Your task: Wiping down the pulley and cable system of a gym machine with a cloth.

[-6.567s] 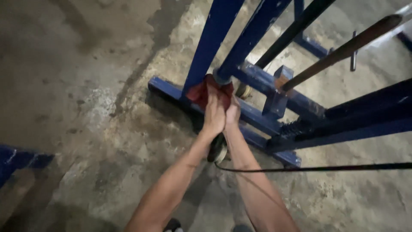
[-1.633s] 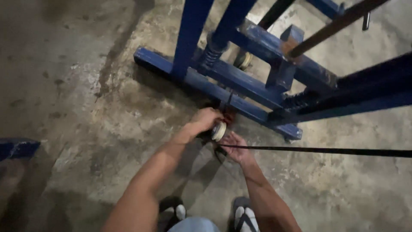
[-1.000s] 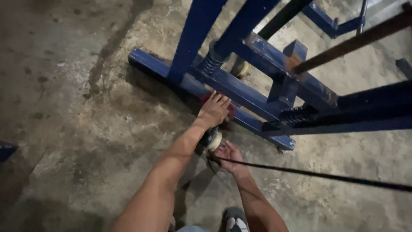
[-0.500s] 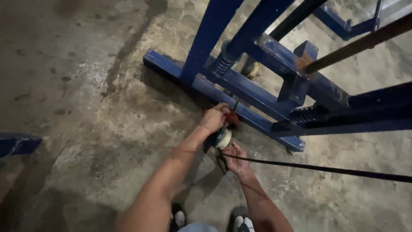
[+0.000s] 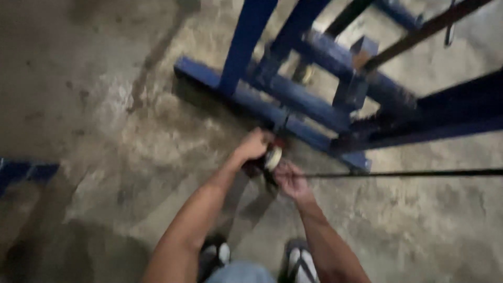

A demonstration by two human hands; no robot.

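A small round cream-faced power tool (image 5: 272, 157) is gripped by the left hand (image 5: 253, 148), just below the blue steel frame rail (image 5: 293, 128). Its black cable (image 5: 398, 173) is pinched by the right hand (image 5: 290, 179) alongside. Cable slack is best kept away from the disc. The blur hides finger detail.

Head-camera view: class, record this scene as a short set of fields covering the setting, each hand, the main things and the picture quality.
Setting: stained grey concrete floor
Main structure: blue painted metal frame standing on the floor
Left hand: closed around a small round pale wheel, close to the frame's lowest bar
Right hand: on a thin black cord that runs taut to the right edge
Red patch: a bit of red by the wheel, too blurred to identify
Feet: sandalled feet at the bottom edge
Picture quality: motion-blurred, fine detail lost
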